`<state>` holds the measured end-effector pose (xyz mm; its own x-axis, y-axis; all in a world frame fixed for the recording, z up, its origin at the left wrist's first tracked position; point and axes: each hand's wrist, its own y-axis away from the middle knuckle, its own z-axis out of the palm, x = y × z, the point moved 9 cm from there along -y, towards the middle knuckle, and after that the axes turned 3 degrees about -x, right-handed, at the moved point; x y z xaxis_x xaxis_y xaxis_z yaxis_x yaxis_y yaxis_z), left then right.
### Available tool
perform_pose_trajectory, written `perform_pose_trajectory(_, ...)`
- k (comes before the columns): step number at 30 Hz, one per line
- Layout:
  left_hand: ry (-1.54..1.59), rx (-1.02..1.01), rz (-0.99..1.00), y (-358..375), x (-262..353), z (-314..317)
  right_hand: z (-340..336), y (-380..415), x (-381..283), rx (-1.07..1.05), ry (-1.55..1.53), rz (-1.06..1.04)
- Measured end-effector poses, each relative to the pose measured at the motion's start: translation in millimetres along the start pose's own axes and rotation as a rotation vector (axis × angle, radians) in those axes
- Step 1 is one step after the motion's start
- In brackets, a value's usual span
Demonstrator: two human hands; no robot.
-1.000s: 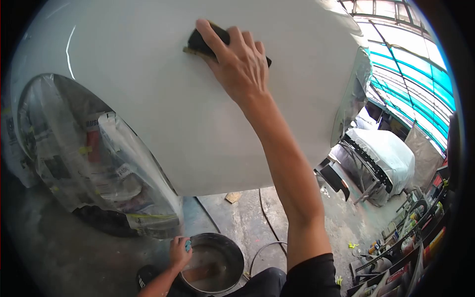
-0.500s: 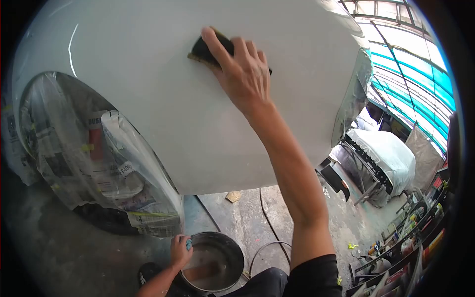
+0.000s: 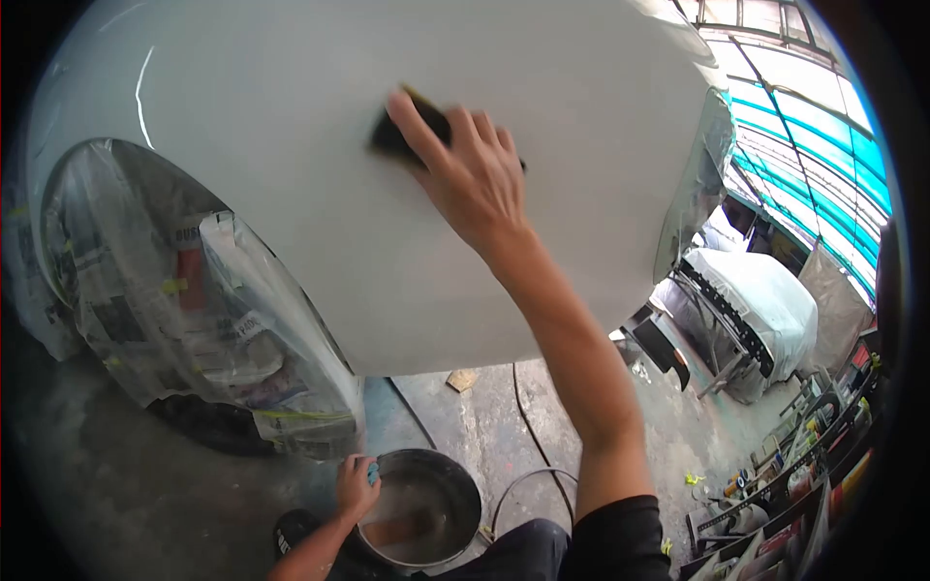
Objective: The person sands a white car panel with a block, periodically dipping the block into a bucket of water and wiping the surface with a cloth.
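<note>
A black block (image 3: pixel 395 133), blurred at its edges, lies against the pale car panel (image 3: pixel 465 290). My right hand (image 3: pixel 475 174) is wrapped over it, thumb along its near side. Low in the view, my left hand (image 3: pixel 356 487) grips a small blue-green cloth (image 3: pixel 373 473) at the left rim of a dark bucket (image 3: pixel 475 494). Cloudy water fills part of the bucket, and a brownish shape shows in it. Plastic sheet and newspaper (image 3: pixel 242 358) cover the wheel arch at the left.
A hose (image 3: pixel 528 426) runs over the concrete floor beside a small yellowish piece (image 3: pixel 461 381). At the right, a sheet-covered car part (image 3: pixel 760 305) stands on a frame. Racks of tools and cans (image 3: pixel 765 504) line the lower right.
My right hand has moved slightly down the panel with the black block. My left hand stays at the bucket rim with the cloth.
</note>
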<state>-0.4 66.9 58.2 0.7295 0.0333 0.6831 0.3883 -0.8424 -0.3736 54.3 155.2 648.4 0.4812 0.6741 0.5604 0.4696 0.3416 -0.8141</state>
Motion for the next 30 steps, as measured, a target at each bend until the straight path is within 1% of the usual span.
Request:
perform_pose_trajectory(1, 0.022, -0.002, 0.004, -1, 1, 0, -3, 36, 4, -0.074, 0.036, -0.045)
perform_pose_trajectory(4, 0.037, 0.004, -0.008, -2, -1, 2, -25, 162, 20, -0.166, 0.064, -0.132)
perform_pose_trajectory(5, 0.035, 0.004, -0.014, -1, -4, 1, -29, 184, 25, -0.201, 0.071, -0.151)
perform_pose_trajectory(8, 0.031, 0.010, -0.019, -2, -3, 4, -23, 133, 18, -0.157, 0.161, -0.184)
perform_pose_trajectory(11, 0.025, 0.017, -0.011, -3, -6, 10, -11, 21, 12, -0.032, 0.064, -0.033)
perform_pose_trajectory(12, 0.027, 0.024, -0.014, -4, -6, 10, -11, 3, 14, -0.002, 0.025, 0.014)
perform_pose_trajectory(15, 0.028, 0.026, 0.001, 0, -2, 1, -13, 51, 24, -0.044, 0.099, -0.108)
perform_pose_trajectory(17, 0.041, 0.028, -0.003, -4, 0, 4, -24, 125, 35, -0.115, 0.201, -0.205)
perform_pose_trajectory(19, 0.042, 0.025, -0.042, -3, -6, 9, -30, 142, 42, -0.145, 0.237, -0.247)
perform_pose_trajectory(20, 0.050, 0.024, -0.036, -2, -6, 10, -28, 147, 44, -0.161, 0.248, -0.260)
perform_pose_trajectory(21, 0.050, 0.021, -0.027, -1, -6, 8, -18, 128, 38, -0.192, 0.258, -0.248)
perform_pose_trajectory(22, 0.050, 0.023, -0.018, -2, -5, 7, -4, 93, 30, -0.219, 0.267, -0.238)
perform_pose_trajectory(24, 0.070, 0.025, -0.026, -1, -12, 7, -2, 24, 18, -0.183, 0.189, -0.125)
perform_pose_trajectory(26, 0.083, 0.033, -0.022, -4, -5, 14, 4, 8, 17, -0.122, 0.183, -0.129)
perform_pose_trajectory(27, 0.070, 0.030, -0.012, -3, -2, 8, 3, 6, 17, -0.092, 0.180, -0.123)
perform_pose_trajectory(28, 0.059, 0.024, 0.000, -2, -1, 2, 1, 26, 22, -0.118, 0.230, -0.079)
perform_pose_trajectory(30, 0.049, 0.033, -0.012, -5, -2, 5, -10, 98, 39, -0.161, 0.330, -0.007)
